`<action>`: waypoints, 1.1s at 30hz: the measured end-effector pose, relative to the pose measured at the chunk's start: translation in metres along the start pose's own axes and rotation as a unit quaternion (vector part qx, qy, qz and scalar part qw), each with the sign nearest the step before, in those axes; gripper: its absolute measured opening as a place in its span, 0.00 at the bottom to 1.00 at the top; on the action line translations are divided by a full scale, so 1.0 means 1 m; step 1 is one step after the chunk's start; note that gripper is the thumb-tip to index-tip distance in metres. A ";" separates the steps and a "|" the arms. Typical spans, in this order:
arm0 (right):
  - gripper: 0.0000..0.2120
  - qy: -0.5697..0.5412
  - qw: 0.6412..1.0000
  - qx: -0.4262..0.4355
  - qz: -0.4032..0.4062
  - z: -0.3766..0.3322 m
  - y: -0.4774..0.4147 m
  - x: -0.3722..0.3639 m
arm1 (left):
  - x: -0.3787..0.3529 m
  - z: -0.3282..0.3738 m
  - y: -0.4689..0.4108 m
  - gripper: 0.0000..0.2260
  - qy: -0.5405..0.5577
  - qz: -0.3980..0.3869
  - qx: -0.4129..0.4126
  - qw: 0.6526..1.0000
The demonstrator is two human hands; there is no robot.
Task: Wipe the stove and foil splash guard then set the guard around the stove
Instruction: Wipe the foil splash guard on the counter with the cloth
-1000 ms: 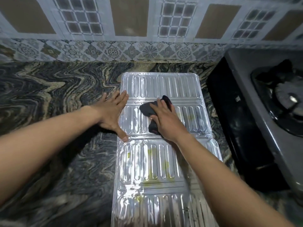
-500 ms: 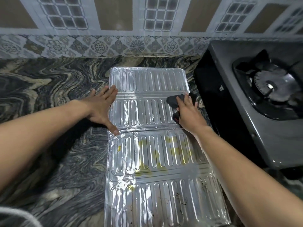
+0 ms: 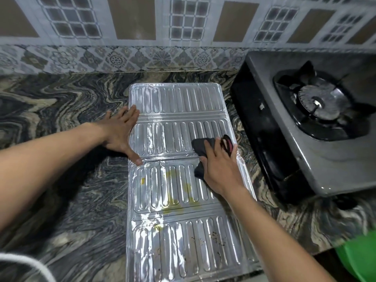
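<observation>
On the desk (image 3: 61,110), the stove (image 3: 305,155) stands right of the guard (image 3: 179,102), which lies flat, its long axis running toward the wall. The left hand (image 3: 120,133), spread, pins its left edge. The right hand (image 3: 219,167) presses a cloth (image 3: 201,144) flat, with the stained panels nearer the person.

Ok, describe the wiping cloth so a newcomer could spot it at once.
Find the gas stove on the right of the marbled counter; beside it, to its left, a ribbed foil splash guard lies flat. At the guard's right edge, under the right hand, is the cloth: the only dark, soft thing on the shiny foil, with a pink-red patch.
</observation>
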State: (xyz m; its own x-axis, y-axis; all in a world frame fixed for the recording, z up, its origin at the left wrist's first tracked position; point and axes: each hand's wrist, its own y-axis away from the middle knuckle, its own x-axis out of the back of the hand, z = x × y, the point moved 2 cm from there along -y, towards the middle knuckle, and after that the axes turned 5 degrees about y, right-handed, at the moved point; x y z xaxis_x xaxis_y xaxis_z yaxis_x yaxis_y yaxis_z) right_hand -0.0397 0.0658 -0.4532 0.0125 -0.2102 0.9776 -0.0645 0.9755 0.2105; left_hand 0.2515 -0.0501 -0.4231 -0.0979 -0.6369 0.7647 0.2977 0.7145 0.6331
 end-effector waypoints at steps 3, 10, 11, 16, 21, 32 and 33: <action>0.28 0.044 0.998 0.009 0.046 0.003 -0.005 -0.004 | -0.008 -0.003 0.009 0.72 -0.017 0.042 -0.021 0.999; 0.30 0.001 0.996 -0.007 0.085 -0.013 -0.012 -0.009 | -0.036 -0.011 0.025 0.71 -0.005 0.052 -0.045 0.998; 0.31 -0.002 0.996 -0.002 0.087 -0.023 -0.014 -0.008 | -0.035 -0.012 0.023 0.72 0.000 0.052 -0.046 0.998; 0.24 -0.032 0.993 0.080 0.084 -0.086 -0.028 -0.006 | -0.034 -0.013 0.021 0.72 0.000 0.044 -0.041 0.998; 0.23 -0.025 0.973 0.219 0.066 -0.121 -0.014 -0.008 | -0.030 -0.012 0.020 0.74 -0.003 0.030 -0.031 0.999; 0.25 -0.005 0.990 0.133 0.047 -0.033 0.026 -0.019 | -0.029 -0.009 0.022 0.73 -0.013 0.028 -0.021 0.999; 0.25 -0.006 0.994 0.098 0.049 -0.021 0.029 -0.020 | -0.029 -0.008 0.023 0.72 -0.016 0.029 -0.018 0.999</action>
State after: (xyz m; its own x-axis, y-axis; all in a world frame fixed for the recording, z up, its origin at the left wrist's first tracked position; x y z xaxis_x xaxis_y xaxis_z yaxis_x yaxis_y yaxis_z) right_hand -0.0209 0.0999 -0.4670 -0.0147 -0.1175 0.9930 -0.2585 0.9598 0.1098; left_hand 0.2684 -0.0176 -0.4322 -0.1086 -0.5846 0.8040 0.3382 0.7388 0.5829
